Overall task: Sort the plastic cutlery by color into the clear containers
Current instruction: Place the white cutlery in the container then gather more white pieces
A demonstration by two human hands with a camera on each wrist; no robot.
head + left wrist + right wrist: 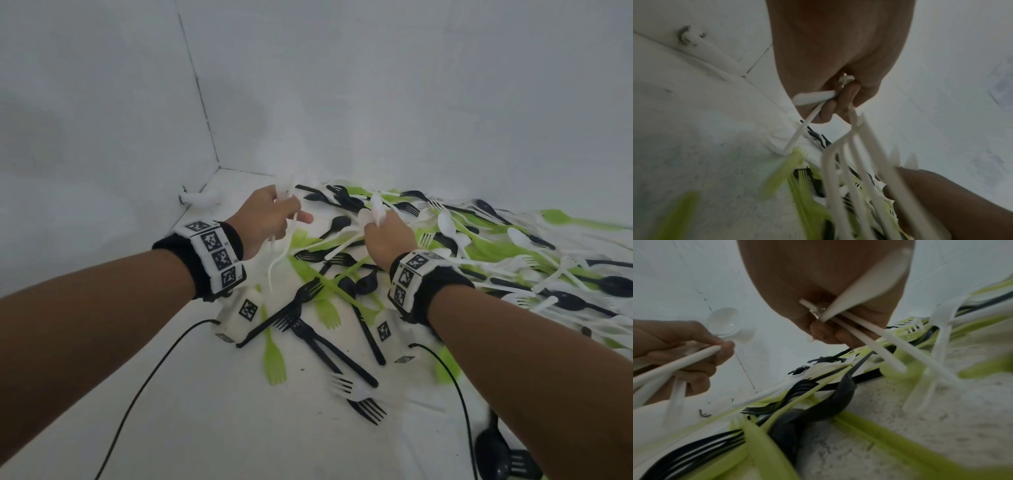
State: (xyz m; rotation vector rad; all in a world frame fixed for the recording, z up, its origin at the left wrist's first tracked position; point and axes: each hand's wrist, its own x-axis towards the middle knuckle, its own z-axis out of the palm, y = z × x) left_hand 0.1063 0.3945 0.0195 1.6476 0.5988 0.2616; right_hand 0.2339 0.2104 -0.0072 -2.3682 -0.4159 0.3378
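Note:
A mixed heap of black, green and white plastic cutlery [445, 250] lies across the white surface. My left hand [270, 216] is lifted over the heap's left side and grips a bundle of white cutlery [279, 246], whose handles hang down [846, 162]. My right hand [385, 236] hovers over the middle of the heap, fingers curled round several white pieces [863, 327], spoon bowls [375, 212] sticking up past the knuckles. In the right wrist view the left hand [692, 353] holds white spoons [725, 322]. No clear container is in view.
White walls meet in a corner [219, 168] behind the left hand. Black forks [308, 329] and a green fork [274, 359] lie near my wrists. Two black cables [150, 387] trail from the wrist cameras. Bare white surface [205, 428] lies at the lower left.

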